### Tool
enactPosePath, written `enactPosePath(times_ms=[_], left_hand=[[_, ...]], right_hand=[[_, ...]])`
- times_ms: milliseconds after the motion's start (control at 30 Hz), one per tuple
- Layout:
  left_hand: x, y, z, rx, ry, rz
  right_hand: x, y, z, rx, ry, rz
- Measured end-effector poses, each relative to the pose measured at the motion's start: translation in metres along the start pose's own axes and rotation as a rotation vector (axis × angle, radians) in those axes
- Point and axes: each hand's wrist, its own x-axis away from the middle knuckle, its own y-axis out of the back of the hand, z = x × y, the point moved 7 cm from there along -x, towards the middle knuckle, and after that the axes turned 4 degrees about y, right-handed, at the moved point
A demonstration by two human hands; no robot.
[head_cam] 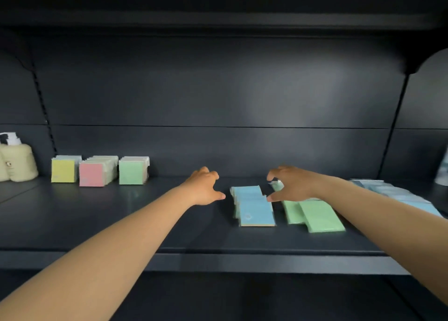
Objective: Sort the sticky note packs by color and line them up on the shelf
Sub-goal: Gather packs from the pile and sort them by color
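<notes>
Shelf: a dark shelf [121, 223] is carrying every pack, with a dark back panel behind.
Standing rows: three upright rows are sitting at the back left, side by side: yellow packs [63, 170], then pink packs [91, 174], then green packs [131, 172].
Blue packs: a fanned line of blue packs [254, 206] is lying flat near the middle of the shelf, between the two hands.
Loose green packs: more green packs [320, 216] are lying flat just right of the blue line, partly under the right forearm.
Far right: pale blue packs [397, 194] are lying spread out, blurred.
Left hand: the left hand [204, 187] is hovering just left of the blue line, fingers loosely curled, grip released, holding nothing.
Right hand: the right hand [293, 185] is arching over the blue line's right edge, thumb tip touching it, grip spread and grasping nothing.
Far left: cream bottles [18, 161] are standing beside the yellow row.
</notes>
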Motion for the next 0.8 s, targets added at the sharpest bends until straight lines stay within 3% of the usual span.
enactPosePath(times_ms=[233,467,667,733,800], left_hand=[[0.005,-0.039,-0.039,0.143,-0.002,0.097],[-0.023,-0.066,-0.052,0.079,-0.042,0.209],[-0.044,-0.069,-0.052,-0.02,-0.059,0.278],[-0.044,-0.066,-0.049,0.041,-0.029,0.27],[-0.044,-0.061,-0.035,0.275,-0.017,0.231]], right_hand=[[0.014,-0.015,-0.021,-0.063,0.024,0.019],[0.005,-0.021,-0.03,-0.123,0.018,0.023],[-0.012,-0.026,-0.048,-0.408,-0.043,0.01],[-0.019,-0.029,-0.052,-0.537,-0.065,0.014],[-0.026,-0.033,-0.052,-0.608,-0.069,0.017]])
